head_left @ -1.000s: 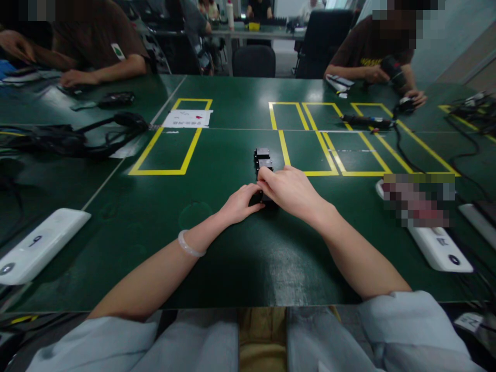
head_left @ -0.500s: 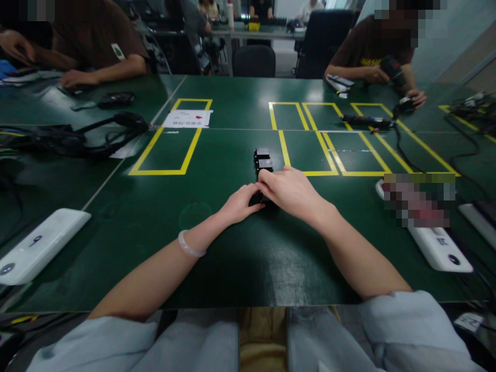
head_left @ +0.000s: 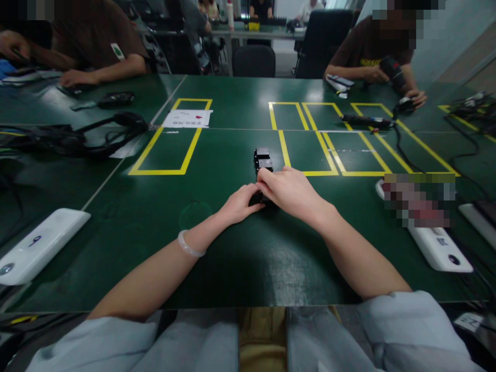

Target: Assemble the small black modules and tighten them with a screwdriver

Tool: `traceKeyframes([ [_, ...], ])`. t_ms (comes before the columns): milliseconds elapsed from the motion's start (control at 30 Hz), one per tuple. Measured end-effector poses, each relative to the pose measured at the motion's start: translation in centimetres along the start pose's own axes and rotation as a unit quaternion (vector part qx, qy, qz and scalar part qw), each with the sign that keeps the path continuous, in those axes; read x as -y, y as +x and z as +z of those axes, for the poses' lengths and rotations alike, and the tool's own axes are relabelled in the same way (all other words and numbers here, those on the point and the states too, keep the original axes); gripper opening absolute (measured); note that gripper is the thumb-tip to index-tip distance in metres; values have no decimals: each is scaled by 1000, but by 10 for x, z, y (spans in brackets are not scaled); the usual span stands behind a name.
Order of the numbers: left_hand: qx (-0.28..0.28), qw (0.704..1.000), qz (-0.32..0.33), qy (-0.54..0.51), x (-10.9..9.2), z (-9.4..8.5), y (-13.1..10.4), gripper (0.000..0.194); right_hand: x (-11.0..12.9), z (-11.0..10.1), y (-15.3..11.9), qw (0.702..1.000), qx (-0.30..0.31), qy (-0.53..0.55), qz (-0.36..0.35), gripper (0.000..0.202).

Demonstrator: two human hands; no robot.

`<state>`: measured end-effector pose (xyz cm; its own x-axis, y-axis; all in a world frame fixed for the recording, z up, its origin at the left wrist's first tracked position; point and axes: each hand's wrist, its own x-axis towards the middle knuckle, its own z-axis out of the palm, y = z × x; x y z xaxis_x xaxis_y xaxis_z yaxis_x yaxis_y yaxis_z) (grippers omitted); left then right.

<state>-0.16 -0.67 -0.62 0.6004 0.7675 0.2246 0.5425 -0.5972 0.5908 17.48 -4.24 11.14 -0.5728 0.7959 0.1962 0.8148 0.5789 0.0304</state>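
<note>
A black blocky part with flat grey faces (head_left: 264,161) lies lengthwise on the green table (head_left: 232,258), pointing away from me. Its near end is mostly covered by my fingers, so its exact kind does not show. My left hand (head_left: 241,202) grips that near end from the left, thumb and fingers closed round it. From the right, my right hand (head_left: 291,192) bends over the top, its fingertips pressed on the part and meeting those of the left. What the right fingertips pinch exactly is hidden.
Yellow tape outlines (head_left: 157,150) mark the table beyond my hands, one with a paper sheet (head_left: 188,119). White power banks (head_left: 44,245) lie at both sides. Black cabled gear (head_left: 116,129) sits at left. A person (head_left: 372,62) across the table holds a dark tool (head_left: 393,71).
My hands and the black part stay in nearly the same place; the right hand shifts only very slightly.
</note>
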Motion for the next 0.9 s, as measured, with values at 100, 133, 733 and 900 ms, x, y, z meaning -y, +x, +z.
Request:
traceKeyframes([
  [100, -2, 1000, 6, -5, -1, -1, 0, 38, 0, 1, 0, 1000, -9, 11, -1, 23],
  [133, -4, 1000, 7, -8, -1, -1, 0, 39, 0, 1, -1, 1000, -13, 16, -1, 21],
  [733, -9, 1000, 13, -10, 1, 1, 0, 41, 2, -1, -2, 999, -17, 26, 11, 23],
  [900, -1, 1000, 3, -8, 2, 1, 0, 38, 1, -1, 0, 1000, -2, 19, 4, 25],
])
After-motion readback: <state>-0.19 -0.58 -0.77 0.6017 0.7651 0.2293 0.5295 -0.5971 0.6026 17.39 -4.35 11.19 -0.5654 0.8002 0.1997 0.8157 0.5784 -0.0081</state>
